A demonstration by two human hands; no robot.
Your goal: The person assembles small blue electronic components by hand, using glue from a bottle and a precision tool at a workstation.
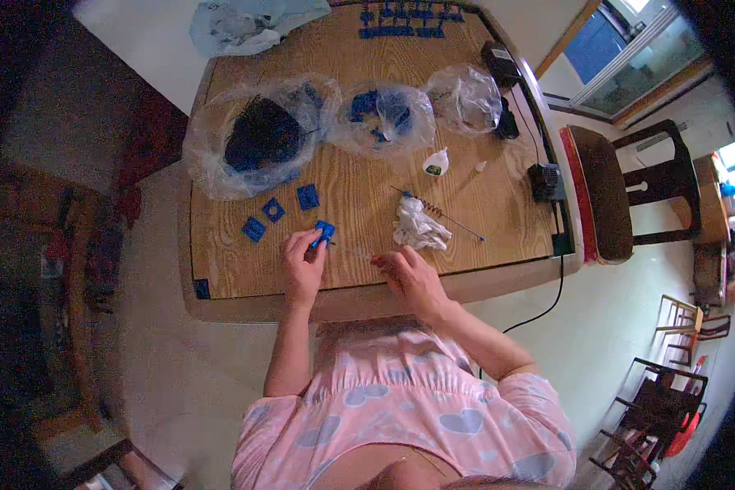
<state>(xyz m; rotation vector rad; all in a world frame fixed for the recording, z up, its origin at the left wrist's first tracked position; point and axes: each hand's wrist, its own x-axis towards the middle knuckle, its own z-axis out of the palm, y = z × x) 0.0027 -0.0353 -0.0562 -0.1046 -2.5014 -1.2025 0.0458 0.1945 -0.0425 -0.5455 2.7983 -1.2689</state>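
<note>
My left hand (304,251) is closed around a small blue plastic part (323,233) near the table's front edge. To its right, my right hand (412,278) pinches a thin tool with a reddish end (376,260), and its faint, pale shaft points at the blue part. Whether the two touch is too blurred to tell. Several loose blue pieces (273,210) lie just beyond my left hand. Beyond my right hand there is a crumpled white cloth (420,224), with a thin rod carrying a dark coiled spring (429,205) against it.
Clear plastic bags hold dark bristly pieces (261,135) and blue parts (376,110); another clear bag (464,100) stands beside them. A small white bottle (436,162) lies nearby. Rows of blue parts (408,31) line the far edge. Black adapters (545,181) and a cable run along the right.
</note>
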